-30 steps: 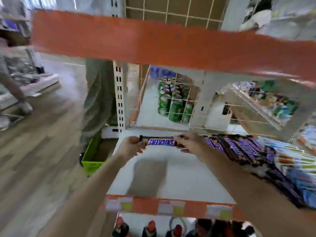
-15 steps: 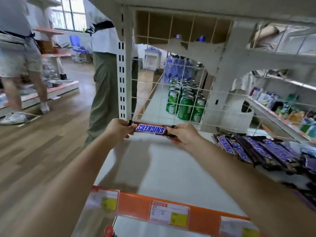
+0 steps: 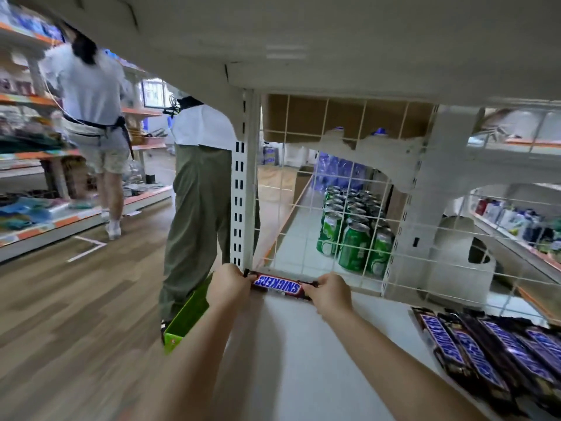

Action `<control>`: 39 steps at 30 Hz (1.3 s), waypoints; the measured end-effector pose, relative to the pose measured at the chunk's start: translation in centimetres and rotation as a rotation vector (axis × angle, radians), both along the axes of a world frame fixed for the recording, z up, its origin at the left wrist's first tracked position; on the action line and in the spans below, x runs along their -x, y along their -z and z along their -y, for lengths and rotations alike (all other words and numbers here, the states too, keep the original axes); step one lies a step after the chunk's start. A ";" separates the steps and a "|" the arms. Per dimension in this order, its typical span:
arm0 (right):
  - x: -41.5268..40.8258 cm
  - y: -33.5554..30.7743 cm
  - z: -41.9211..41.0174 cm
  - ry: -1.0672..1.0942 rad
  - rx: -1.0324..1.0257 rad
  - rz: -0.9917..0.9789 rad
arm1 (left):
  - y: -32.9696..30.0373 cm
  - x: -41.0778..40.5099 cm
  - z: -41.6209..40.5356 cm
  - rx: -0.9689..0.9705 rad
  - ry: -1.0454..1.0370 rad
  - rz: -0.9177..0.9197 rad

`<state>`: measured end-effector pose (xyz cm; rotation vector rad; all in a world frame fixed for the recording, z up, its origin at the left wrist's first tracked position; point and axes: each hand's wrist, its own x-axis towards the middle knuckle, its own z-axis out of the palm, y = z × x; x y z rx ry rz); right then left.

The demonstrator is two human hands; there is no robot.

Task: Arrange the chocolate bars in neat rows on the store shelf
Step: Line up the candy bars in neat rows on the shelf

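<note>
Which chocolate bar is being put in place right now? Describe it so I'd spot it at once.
Find the white shelf with the wire grid at its back. At the far left corner, against that grid, lies one Snickers bar, pinched by the left hand and right hand. Unlike the row of bars at the right, it lies crosswise, alone.

Both ends of the chocolate bar [image 3: 280, 284] are covered by the left hand [image 3: 228, 285] and right hand [image 3: 329, 293]. The row of chocolate bars [image 3: 485, 357] is cut off at the right edge. The can labels [image 3: 353, 247] are blurred behind the wire grid.
</note>
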<state>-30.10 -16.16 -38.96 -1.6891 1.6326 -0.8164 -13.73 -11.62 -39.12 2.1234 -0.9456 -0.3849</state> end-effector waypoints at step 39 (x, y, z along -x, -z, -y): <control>18.8 -2.5 -12.2 -0.218 0.391 -0.625 | -3.6 20.2 -11.3 -0.133 0.520 0.714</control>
